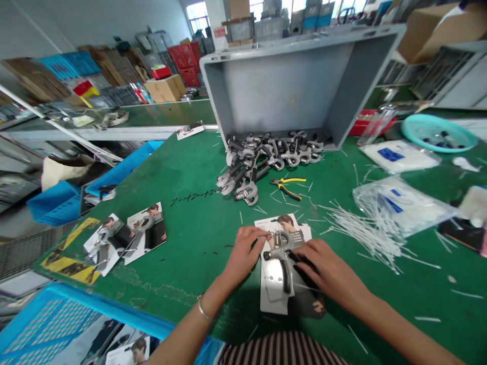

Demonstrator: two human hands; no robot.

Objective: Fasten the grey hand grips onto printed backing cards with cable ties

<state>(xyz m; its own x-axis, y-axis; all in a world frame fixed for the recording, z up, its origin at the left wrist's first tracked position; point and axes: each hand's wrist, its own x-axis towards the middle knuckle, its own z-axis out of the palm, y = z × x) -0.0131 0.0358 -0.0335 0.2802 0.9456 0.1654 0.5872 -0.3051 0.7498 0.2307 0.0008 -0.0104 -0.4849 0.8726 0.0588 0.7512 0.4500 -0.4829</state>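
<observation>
A grey-and-black hand grip strengthener (279, 252) lies on a printed backing card (273, 305) in front of me, on the green table. My left hand (243, 253) is at the card's upper left, thumb and index finger closed at the strengthener's spring end. My right hand (327, 266) has its fingers curled at the black handle on the right side; some fingertips are hidden there. White cable ties (361, 230) lie in a loose heap to the right. Beyond the card rest yellow-and-black cutting pliers (294, 179).
Several loose strengtheners (251, 162) spill from a grey crate (281, 96) tipped on its side. Two carded strengtheners (146, 233) lie at left. A blue basket (38, 324) with carded pieces stands below the near left edge. Bags of ties (403, 203) and a turquoise bowl (418, 126) sit right.
</observation>
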